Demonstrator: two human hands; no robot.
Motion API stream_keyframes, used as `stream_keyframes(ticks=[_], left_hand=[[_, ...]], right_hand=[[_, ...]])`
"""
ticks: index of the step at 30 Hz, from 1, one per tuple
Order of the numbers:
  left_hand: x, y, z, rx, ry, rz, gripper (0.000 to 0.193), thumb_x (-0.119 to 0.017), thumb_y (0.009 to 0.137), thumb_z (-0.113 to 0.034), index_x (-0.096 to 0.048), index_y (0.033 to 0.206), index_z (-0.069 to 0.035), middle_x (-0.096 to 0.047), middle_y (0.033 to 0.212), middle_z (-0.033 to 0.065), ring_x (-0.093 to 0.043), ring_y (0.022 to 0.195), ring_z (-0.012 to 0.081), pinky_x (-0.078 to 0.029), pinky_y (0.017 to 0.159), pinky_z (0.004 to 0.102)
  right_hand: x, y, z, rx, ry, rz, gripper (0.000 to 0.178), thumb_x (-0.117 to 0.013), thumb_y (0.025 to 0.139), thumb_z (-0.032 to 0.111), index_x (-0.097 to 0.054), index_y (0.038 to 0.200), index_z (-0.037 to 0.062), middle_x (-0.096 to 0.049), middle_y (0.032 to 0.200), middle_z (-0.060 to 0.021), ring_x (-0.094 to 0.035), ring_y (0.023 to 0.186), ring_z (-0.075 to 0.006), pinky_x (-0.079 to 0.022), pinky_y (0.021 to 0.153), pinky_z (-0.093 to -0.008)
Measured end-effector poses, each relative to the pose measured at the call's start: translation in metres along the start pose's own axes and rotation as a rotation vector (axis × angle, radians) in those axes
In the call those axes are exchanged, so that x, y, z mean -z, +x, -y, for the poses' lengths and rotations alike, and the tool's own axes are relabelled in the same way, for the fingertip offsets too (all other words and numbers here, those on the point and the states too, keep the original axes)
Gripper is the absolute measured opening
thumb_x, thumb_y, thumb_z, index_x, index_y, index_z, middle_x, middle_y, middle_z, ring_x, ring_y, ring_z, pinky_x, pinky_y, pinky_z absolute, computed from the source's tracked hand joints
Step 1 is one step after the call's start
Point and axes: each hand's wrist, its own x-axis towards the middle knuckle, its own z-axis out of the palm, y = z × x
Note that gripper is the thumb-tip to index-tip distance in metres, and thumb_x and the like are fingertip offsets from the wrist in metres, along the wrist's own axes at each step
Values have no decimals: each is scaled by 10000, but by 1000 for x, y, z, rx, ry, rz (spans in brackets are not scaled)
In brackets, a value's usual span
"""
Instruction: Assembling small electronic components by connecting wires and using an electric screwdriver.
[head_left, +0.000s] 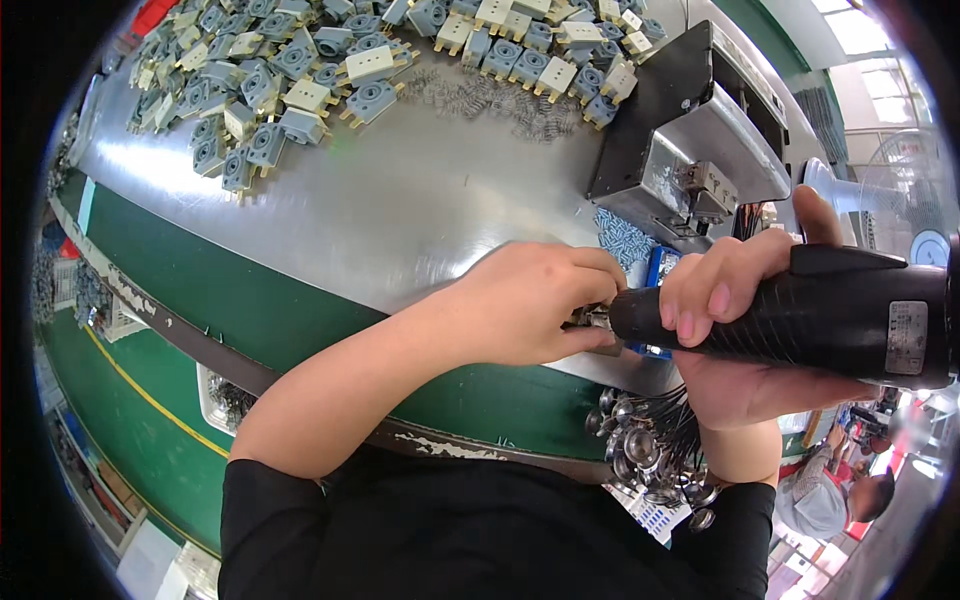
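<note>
My right hand (735, 300) is wrapped round a black electric screwdriver (820, 315), which lies nearly level and points left. Its front end meets the fingers of my left hand (530, 300). Those fingers are closed on a small part (595, 320) with a metallic look, mostly hidden by the fingers and the tool. Just beyond them lies a pile of small bluish screws (622, 238). Part of a blue box (660, 268) shows behind the screwdriver.
Many grey and cream switch-like parts (300, 65) cover the far metal table (400, 200), beside loose springs (500, 100). A metal fixture (690, 140) stands at the right. Round metal pieces with black wires (640, 445) hang near the front edge. Another person (830, 490) is at far right.
</note>
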Motion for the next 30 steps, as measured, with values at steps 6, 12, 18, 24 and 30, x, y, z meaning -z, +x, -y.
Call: stream_keyframes(ticks=[6,12,18,24,30], left_hand=[[-1,0,2,-23,3,-8,285,-842,850,-278,-735,979,-47,-727,1089,47,-726,901,341,-579,786,450],[-2,-1,3,-59,3,-41,286,-844,839,-266,-732,985,-48,-728,1077,51,-725,897,343,-581,790,455],[-3,0,3,-35,-31,-35,268,-837,820,-226,-731,991,-49,-727,1059,64,-725,893,342,-581,787,453],[-5,1,5,-36,-29,-51,247,-819,807,-186,-728,991,-48,-726,1028,71,-726,880,343,-580,785,454],[-7,-1,7,-54,-37,-73,233,-809,807,-170,-726,990,-54,-722,1020,78,-724,878,350,-580,783,461]], right_hand=[[-6,0,-2,29,35,13,1287,-598,779,939,-253,1657,63,-548,836,-59,-582,618,-205,-501,603,-400],[-3,-9,3,28,65,50,1281,-614,786,924,-257,1657,55,-557,832,-66,-587,618,-213,-504,601,-405],[0,-15,1,22,92,77,1274,-631,793,909,-260,1657,48,-567,829,-73,-593,618,-222,-506,600,-411],[3,-18,-2,13,111,97,1268,-647,799,893,-264,1657,41,-576,826,-80,-598,618,-230,-509,598,-416],[9,-18,-3,6,148,134,1262,-663,806,878,-268,1656,33,-585,822,-87,-603,618,-239,-511,597,-422]])
